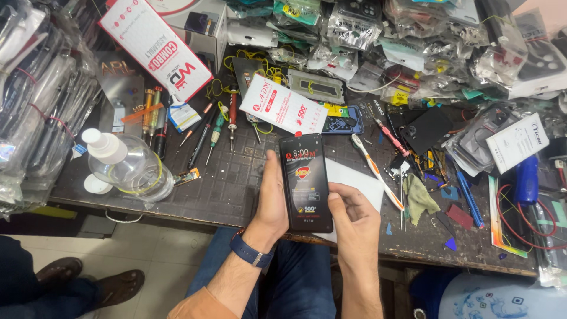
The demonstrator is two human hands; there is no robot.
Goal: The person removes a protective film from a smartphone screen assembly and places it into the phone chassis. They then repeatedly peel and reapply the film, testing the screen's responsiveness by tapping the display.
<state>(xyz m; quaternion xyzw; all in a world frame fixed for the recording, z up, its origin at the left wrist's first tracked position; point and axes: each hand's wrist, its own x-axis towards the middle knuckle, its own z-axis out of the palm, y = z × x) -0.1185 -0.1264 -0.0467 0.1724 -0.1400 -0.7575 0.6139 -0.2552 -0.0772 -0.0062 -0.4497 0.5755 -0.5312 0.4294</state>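
The black phone (pixel 305 182) sits upright between your two hands, over the near edge of the dark workbench (pixel 224 189), with its long axis running away from you, the top end pointing toward the clutter at the back. Your left hand (pixel 271 201) cradles it along its left edge, palm under the side and fingers wrapped behind, so that hand carries the weight. Your right hand (pixel 354 215) is curled at the lower right edge, thumb laid against the glass near the corner, the other fingers bent in; it is just as close but only touches. The face is smooth, glossy glass with a printed sticker film of red and yellow marks still on it. A white sheet (pixel 354 180) lies flat on the bench just behind your right hand. Left of the phone stands a clear plastic bottle (pixel 127 165) with a white cap; beyond it, a row of slim screwdrivers (pixel 204 133). To the right lies a white toothbrush (pixel 378 171).
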